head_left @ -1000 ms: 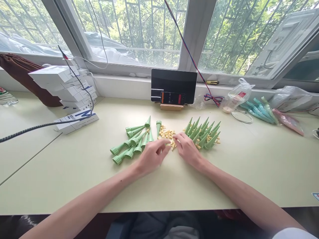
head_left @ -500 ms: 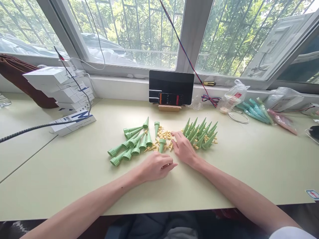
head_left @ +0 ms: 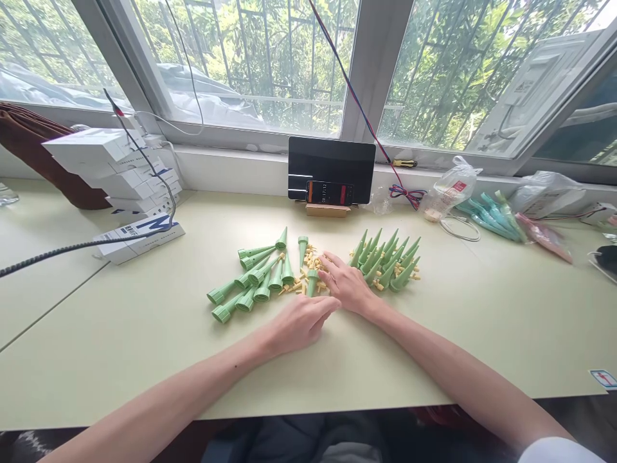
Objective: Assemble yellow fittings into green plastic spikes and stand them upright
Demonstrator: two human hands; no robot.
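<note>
My left hand (head_left: 303, 323) is low in the middle of the table, its fingers curled round a green plastic spike (head_left: 312, 281) whose ribbed collar points away from me; its lower part is hidden by the hand. My right hand (head_left: 348, 283) reaches in from the right with thumb and forefinger apart, close to that collar and over small yellow plastic pieces (head_left: 299, 283). Nothing shows between its fingers. Loose green spikes (head_left: 260, 276) lie in a group at the left, and another spike (head_left: 303, 249) is just behind the yellow pieces. Spikes with yellow pieces fitted (head_left: 385, 260) lie together at the right.
A phone (head_left: 330, 193) with a running timer leans on a black tablet (head_left: 332, 161) by the window. White boxes (head_left: 130, 173) are stacked at the left, with a black cable (head_left: 58, 247) across one. Plastic bags (head_left: 450, 190) and teal pieces (head_left: 494, 215) lie at the back right.
My left hand has drawn back toward me from the yellow pieces, and the spike's collar now shows beyond it. My right hand has moved slightly left, toward the collar.
</note>
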